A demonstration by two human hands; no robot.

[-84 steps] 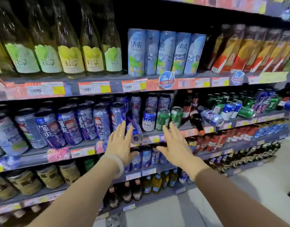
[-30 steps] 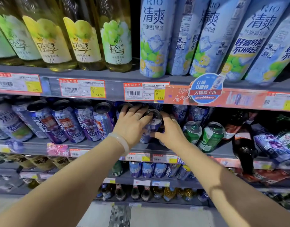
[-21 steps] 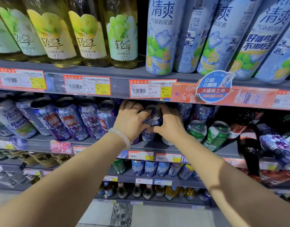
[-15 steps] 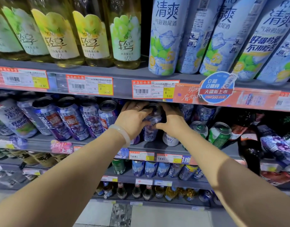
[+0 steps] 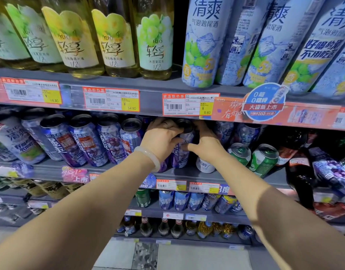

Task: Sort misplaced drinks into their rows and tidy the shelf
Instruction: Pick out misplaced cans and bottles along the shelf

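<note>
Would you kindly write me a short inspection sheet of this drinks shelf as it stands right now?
Surface: grey middle shelf, price tags along its front edge.
Job's things: purple can upright, gripped from both sides; row of purple cans to its left; white can and two green cans to its right.
Clutter: dark bottle and a purple can lying tilted at far right.
Grippers: left hand and right hand both closed on the purple can.
Cables: nothing seen.
Surroundings: pale bottles and tall light-blue cans above; more cans and bottles below; tiled floor.
</note>
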